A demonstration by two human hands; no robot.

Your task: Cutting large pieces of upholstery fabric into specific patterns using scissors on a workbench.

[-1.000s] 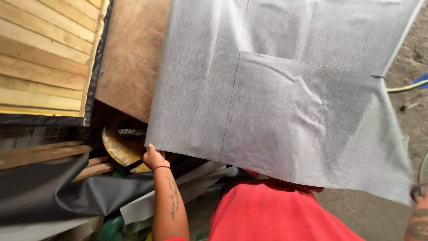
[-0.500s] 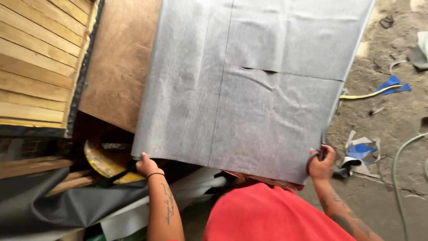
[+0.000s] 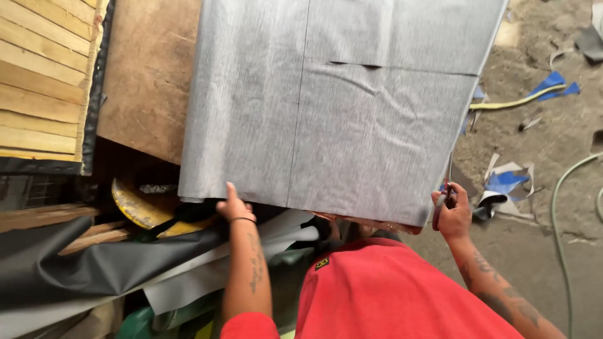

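Both hands grip the grey sheet's (image 3: 339, 107) lower edge, left hand (image 3: 233, 207) lower-centre, right hand (image 3: 453, 213) lower-right with fingers curled; best keep it taut.

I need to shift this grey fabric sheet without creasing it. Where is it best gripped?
Probably the near edge of the grey fabric sheet, at both corners, from below: it hangs free over the board, as left hand and right hand grip it.
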